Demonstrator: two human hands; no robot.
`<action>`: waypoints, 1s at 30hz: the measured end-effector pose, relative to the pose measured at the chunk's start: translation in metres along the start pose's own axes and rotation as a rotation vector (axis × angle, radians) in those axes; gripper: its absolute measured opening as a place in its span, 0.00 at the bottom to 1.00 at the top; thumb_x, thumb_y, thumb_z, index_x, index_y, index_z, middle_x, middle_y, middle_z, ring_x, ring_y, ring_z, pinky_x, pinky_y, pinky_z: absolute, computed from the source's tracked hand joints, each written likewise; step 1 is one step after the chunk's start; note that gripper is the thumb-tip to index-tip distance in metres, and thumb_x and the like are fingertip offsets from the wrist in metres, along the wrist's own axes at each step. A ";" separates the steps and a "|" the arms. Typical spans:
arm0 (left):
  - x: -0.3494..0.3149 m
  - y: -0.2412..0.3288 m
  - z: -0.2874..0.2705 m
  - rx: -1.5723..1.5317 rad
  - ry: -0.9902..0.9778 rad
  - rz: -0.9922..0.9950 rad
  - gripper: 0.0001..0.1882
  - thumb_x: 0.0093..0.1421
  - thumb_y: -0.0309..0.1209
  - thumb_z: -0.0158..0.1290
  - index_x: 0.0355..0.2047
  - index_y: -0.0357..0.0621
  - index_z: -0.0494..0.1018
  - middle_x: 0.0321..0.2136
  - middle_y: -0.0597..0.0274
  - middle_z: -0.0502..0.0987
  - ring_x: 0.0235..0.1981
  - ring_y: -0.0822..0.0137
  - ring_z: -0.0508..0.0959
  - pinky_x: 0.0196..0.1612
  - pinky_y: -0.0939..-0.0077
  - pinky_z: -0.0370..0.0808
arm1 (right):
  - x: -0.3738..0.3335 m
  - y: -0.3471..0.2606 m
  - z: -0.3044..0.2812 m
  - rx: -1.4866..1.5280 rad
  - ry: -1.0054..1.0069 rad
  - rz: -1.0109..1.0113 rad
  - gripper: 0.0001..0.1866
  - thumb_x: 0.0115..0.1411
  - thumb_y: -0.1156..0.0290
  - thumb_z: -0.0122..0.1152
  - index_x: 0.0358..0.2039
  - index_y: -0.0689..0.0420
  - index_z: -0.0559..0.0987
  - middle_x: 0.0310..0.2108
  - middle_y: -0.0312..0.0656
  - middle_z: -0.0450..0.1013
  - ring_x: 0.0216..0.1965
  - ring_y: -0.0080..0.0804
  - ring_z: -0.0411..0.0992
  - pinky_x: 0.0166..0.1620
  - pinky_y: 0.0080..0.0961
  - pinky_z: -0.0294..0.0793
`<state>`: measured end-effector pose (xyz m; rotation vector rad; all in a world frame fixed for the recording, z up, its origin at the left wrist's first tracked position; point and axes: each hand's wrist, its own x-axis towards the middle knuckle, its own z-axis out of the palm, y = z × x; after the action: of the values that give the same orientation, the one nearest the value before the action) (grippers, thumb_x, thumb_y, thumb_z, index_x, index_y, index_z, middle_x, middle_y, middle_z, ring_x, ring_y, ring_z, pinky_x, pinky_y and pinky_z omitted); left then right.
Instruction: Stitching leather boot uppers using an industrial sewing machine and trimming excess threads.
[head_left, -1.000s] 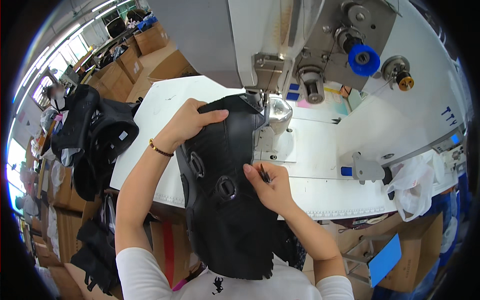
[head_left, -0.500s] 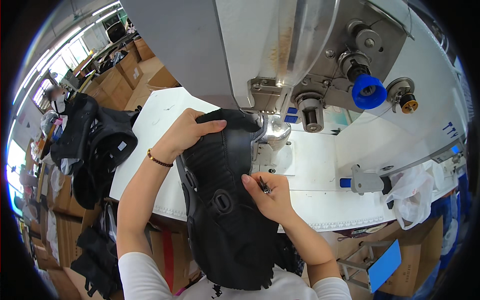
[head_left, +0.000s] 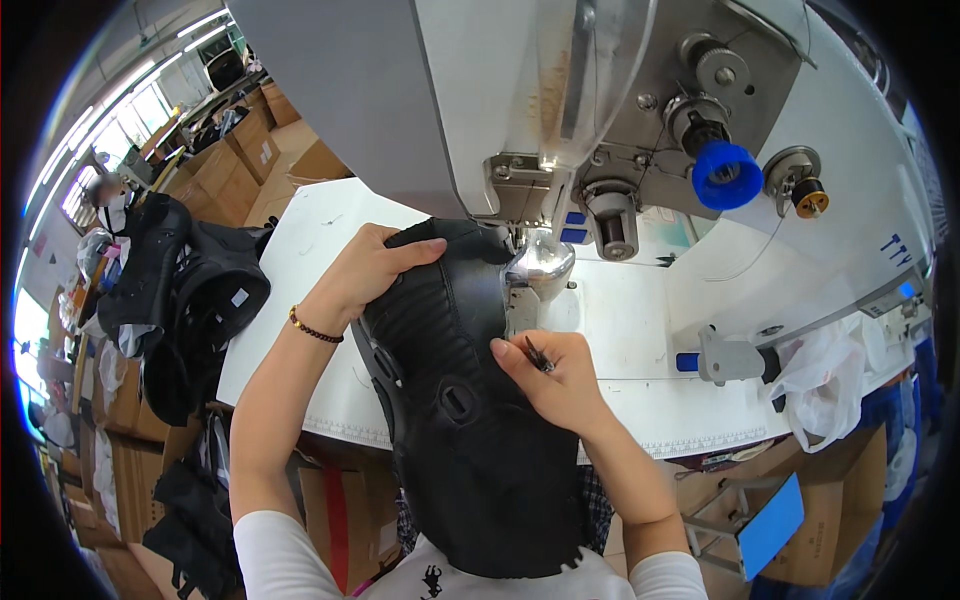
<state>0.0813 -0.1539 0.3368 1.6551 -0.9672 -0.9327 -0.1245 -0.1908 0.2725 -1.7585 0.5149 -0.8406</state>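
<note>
A black boot upper (head_left: 470, 455) with a ribbed panel and an oval fitting hangs from the sewing machine's bed down to my lap. Its top edge lies against the rounded metal post (head_left: 545, 265) under the machine head. My left hand (head_left: 385, 262) is closed on the upper's top left, thumb on its face and fingers hidden behind. At the right edge, my right hand (head_left: 555, 375) pinches the upper with its thumb uppermost. Tucked in that same hand is a small dark metal tool, seemingly thread snips (head_left: 540, 355); its lower part is hidden.
The large sewing machine head (head_left: 400, 100) overhangs my hands, with a blue knob (head_left: 727, 177) on its right. More black uppers (head_left: 205, 300) hang at the left. A plastic bag (head_left: 825, 390) lies right on the white table (head_left: 680, 410). Cardboard boxes (head_left: 235, 170) stand behind.
The upper has turned slightly, its lower end swinging right, and its edge sits a little left of the metal post. My right hand has moved slightly right and up with it.
</note>
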 end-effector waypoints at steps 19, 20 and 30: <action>-0.046 -0.012 0.020 -0.433 -0.381 -0.184 0.19 0.50 0.28 0.53 0.42 0.33 0.66 0.37 0.56 0.72 0.38 0.67 0.74 0.43 0.75 0.71 | 0.029 -0.024 -0.078 -0.382 -0.437 -0.098 0.12 0.48 0.66 0.55 0.15 0.61 0.72 0.09 0.42 0.60 0.12 0.26 0.58 0.21 0.25 0.59; -0.040 -0.021 0.014 -0.468 -0.446 -0.197 0.23 0.51 0.26 0.52 0.47 0.33 0.61 0.42 0.53 0.70 0.41 0.65 0.72 0.45 0.72 0.70 | 0.031 -0.025 -0.076 -0.486 -0.460 -0.184 0.10 0.46 0.67 0.55 0.17 0.60 0.73 0.10 0.43 0.63 0.14 0.31 0.62 0.22 0.27 0.61; -0.052 -0.038 0.022 -0.564 -0.424 -0.131 0.19 0.51 0.26 0.53 0.43 0.34 0.65 0.39 0.57 0.72 0.39 0.71 0.72 0.43 0.76 0.70 | 0.040 -0.040 -0.087 -0.808 -0.557 -0.184 0.07 0.46 0.66 0.57 0.20 0.57 0.73 0.13 0.46 0.67 0.19 0.45 0.67 0.24 0.32 0.64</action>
<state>0.0472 -0.1061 0.3023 1.0694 -0.7696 -1.5255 -0.1662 -0.2605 0.3372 -2.6922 0.3297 -0.2112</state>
